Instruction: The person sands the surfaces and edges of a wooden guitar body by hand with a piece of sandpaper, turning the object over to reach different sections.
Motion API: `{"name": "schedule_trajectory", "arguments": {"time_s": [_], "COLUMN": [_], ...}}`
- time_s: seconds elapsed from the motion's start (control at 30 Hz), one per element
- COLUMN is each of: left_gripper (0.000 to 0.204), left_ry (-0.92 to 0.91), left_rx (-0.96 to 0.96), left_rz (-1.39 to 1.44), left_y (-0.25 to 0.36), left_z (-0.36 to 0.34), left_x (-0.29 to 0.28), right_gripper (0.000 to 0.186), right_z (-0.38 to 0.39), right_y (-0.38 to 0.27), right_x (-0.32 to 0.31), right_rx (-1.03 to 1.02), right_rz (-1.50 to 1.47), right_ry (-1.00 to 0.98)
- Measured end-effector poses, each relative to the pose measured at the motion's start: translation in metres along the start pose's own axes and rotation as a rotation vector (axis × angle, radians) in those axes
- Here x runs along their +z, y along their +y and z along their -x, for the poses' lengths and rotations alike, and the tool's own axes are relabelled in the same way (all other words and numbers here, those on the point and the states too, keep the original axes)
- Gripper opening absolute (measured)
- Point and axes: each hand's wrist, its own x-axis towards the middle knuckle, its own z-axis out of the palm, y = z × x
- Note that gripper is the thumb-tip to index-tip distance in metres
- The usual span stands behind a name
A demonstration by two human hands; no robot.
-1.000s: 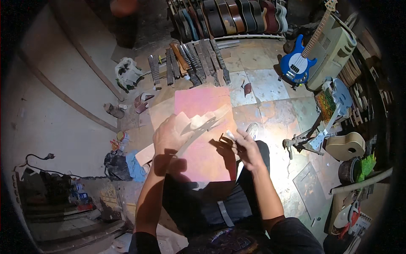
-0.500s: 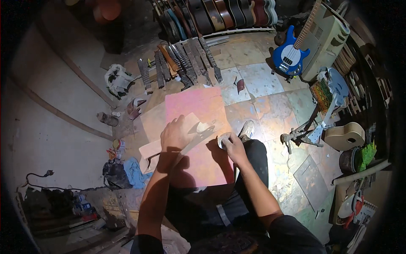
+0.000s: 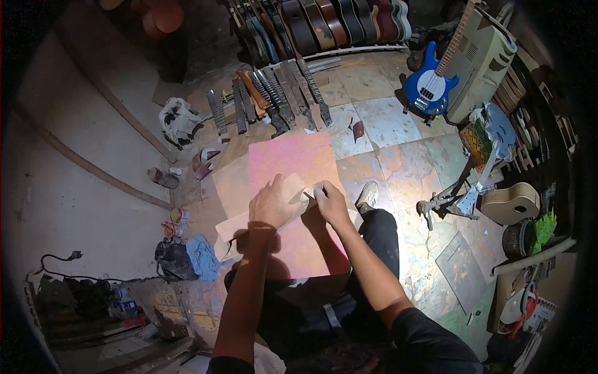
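Note:
A long pale wooden guitar neck (image 3: 233, 225) lies slantwise over my lap, its near-left end thicker, like a heel. My left hand (image 3: 269, 203) is wrapped over its middle and steadies it. With my right hand (image 3: 330, 204) I pinch a small pale sheet (image 3: 309, 192), by its look a bit of folded sandpaper, against the neck's far-right end. My fingers hide part of the contact. Beneath both hands a pink and orange board (image 3: 290, 154) rests on my thighs.
Several guitar necks (image 3: 265, 96) lie on the floor ahead, before a row of guitar bodies (image 3: 330, 25). A blue bass guitar (image 3: 428, 84) leans at the far right. An acoustic guitar body (image 3: 507, 202) and a stand (image 3: 439, 204) are to the right. Blue cloth (image 3: 202, 255) lies left.
My right hand has moved up and left, bringing the small pale sheet from beside the neck to its far-right end. My left hand stays on the neck. The view has shifted slightly.

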Motion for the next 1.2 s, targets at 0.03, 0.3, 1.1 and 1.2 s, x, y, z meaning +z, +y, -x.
{"name": "schedule_trajectory", "arguments": {"time_s": [0.03,0.3,1.1,1.2], "left_gripper": [0.072,0.059,0.060,0.047], "left_ry": [-0.014,0.020,0.071,0.053], "left_rx": [-0.002,-0.015,-0.019,0.017], "left_rz": [0.023,0.072,0.050,0.048], "left_y": [0.000,0.009,0.011,0.011], "left_z": [0.001,0.012,0.008,0.006], "left_x": [0.000,0.004,0.005,0.002], "right_gripper": [0.018,0.020,0.023,0.025], "right_z": [0.002,-0.004,-0.011,-0.011], "right_y": [0.004,-0.031,-0.023,-0.020], "right_x": [0.004,0.009,0.009,0.005], "right_rx": [-0.009,-0.066,-0.024,0.047], "right_rz": [0.028,0.148,0.213,0.190], "right_ry": [0.005,0.065,-0.006,-0.058]}}
